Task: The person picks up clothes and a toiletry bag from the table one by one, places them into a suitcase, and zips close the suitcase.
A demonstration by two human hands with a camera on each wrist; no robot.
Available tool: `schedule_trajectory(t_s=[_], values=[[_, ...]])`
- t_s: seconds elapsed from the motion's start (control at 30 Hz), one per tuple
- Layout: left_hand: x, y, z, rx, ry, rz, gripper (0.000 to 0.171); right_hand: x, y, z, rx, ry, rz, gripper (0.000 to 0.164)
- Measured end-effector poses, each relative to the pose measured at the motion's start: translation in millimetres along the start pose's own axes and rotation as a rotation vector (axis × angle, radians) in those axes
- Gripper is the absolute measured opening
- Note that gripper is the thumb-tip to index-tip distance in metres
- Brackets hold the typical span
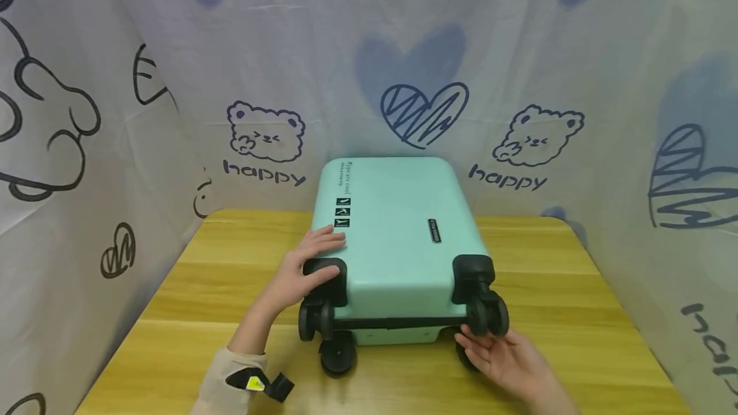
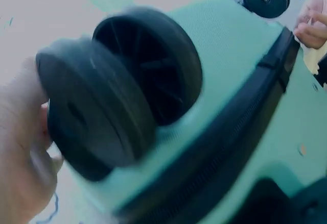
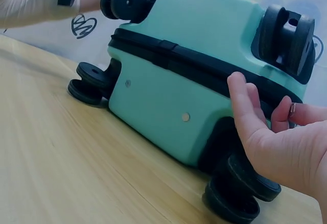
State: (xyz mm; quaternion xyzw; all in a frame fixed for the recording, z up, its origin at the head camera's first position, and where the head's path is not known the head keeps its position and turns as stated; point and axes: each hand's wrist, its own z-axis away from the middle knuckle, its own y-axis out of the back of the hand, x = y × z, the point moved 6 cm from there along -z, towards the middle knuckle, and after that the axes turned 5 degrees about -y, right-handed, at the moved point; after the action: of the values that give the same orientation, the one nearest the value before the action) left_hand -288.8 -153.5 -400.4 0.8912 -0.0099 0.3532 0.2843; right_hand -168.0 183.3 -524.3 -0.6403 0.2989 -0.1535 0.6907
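Observation:
A mint-green hard-shell suitcase lies flat on the table, its wheeled end toward me. My left hand rests on its near left corner, fingers spread over the black corner guard above a double wheel. At the near right corner, my right hand is palm up under the upper wheel. In the right wrist view, its thumb and fingers pinch a small metal zipper pull at the black zipper band round the suitcase's side. That zipper band looks closed along this end.
The wooden table extends to both sides of the suitcase. Behind it and at the sides hangs a white cloth with hearts and bears. Lower wheels jut from the suitcase's near end. A black strap is on the left sleeve.

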Motion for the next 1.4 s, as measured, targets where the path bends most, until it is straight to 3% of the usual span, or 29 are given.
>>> schedule_trajectory(t_s=[0.07,0.13,0.23,0.33,0.47,0.7,1.0,1.17,1.4], values=[[-5.5,6.7,12.9,0.094,-0.014,0.081,0.035,2,0,-1,0.009,0.006,-0.027,0.042],[-7.4,12.2,24.6,0.169,-0.072,0.06,0.034,3,0,-2,0.012,0.01,-0.044,0.041],[-3.5,19.0,38.1,0.256,-0.21,-0.102,0.034,4,1,-2,0.015,0.018,-0.06,0.04],[3.8,23.4,46.4,0.3,-0.344,-0.287,0.029,5,0,-2,0.01,0.027,-0.06,0.04],[9.3,26.1,50.4,0.273,-0.461,-0.465,0.034,4,0,-2,0.0,0.046,-0.048,0.044],[9.9,25.2,43.2,0.151,-0.543,-0.638,0.047,3,2,-3,-0.01,0.104,-0.089,0.04],[7.8,25.4,31.2,0.089,-0.653,-0.73,0.052,5,3,-8,-0.016,0.136,-0.048,0.051],[13.4,27.1,28.3,0.104,-0.715,-0.795,0.052,6,1,-11,0.002,0.168,-0.082,0.048],[18.9,27.3,29.7,0.114,-0.747,-0.838,0.052,7,2,-11,0.036,0.175,-0.156,0.037]])
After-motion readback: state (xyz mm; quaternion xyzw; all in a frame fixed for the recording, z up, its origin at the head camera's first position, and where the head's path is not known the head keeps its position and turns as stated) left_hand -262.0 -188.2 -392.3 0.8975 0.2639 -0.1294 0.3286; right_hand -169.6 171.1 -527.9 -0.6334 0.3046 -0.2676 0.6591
